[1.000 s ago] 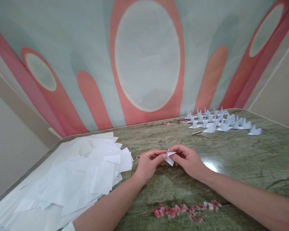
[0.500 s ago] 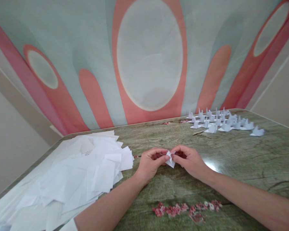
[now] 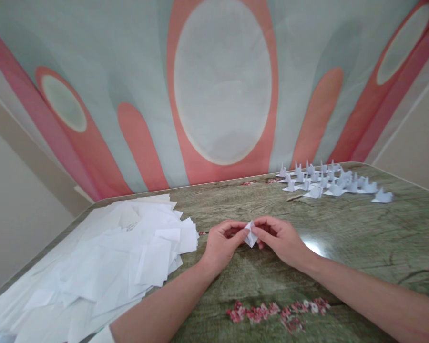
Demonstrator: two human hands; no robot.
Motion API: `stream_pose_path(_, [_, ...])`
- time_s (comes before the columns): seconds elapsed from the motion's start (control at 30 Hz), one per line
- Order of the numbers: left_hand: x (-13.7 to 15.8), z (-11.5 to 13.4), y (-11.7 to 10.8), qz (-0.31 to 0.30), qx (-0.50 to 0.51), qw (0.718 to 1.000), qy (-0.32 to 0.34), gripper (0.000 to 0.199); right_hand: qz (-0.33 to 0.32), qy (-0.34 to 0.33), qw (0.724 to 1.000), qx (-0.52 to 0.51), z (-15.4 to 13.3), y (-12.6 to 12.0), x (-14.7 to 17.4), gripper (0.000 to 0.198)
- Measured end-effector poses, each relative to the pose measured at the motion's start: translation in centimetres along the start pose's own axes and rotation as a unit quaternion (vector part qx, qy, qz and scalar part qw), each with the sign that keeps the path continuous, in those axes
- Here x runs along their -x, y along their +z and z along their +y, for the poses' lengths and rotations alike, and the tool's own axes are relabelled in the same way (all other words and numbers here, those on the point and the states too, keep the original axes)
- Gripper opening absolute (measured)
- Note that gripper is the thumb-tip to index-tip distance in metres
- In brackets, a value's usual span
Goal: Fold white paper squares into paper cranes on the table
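Observation:
Between my two hands is a small piece of folded white paper [image 3: 250, 237], diamond-shaped with creases down its middle. My left hand [image 3: 226, 240] pinches its left side with thumb and fingers. From the other side my right hand [image 3: 279, 238] grips it, thumb on the near face and fingers behind. Parts of the paper are covered by the fingertips. Both hands are just above the table, close together.
To the left spreads a big heap of loose white paper sheets [image 3: 110, 257]. Several folded paper cranes [image 3: 334, 186] stand in a group at the table's far right. The wood-patterned table [image 3: 361, 238] meets a painted wall [image 3: 221, 174]; printed pink flowers [image 3: 260, 312] mark its near part.
The folded paper has turned in my fingers and now shows a narrower, flatter diamond. Both hands have shifted only slightly.

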State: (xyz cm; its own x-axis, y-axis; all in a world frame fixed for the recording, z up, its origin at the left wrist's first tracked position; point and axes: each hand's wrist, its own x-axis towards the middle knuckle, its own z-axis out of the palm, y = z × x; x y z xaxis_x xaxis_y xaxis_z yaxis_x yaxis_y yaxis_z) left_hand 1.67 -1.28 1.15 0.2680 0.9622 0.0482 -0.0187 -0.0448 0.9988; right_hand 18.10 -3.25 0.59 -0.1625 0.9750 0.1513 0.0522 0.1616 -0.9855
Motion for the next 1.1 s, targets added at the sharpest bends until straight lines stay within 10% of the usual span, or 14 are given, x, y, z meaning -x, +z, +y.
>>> stream_pose_path(1.1, [0.43, -0.09, -0.20, 0.026, -0.159, 0.976, 0.144, 0.009, 0.001, -0.156, 0.964, 0.217, -0.12, -0.05, 0.54, 0.010])
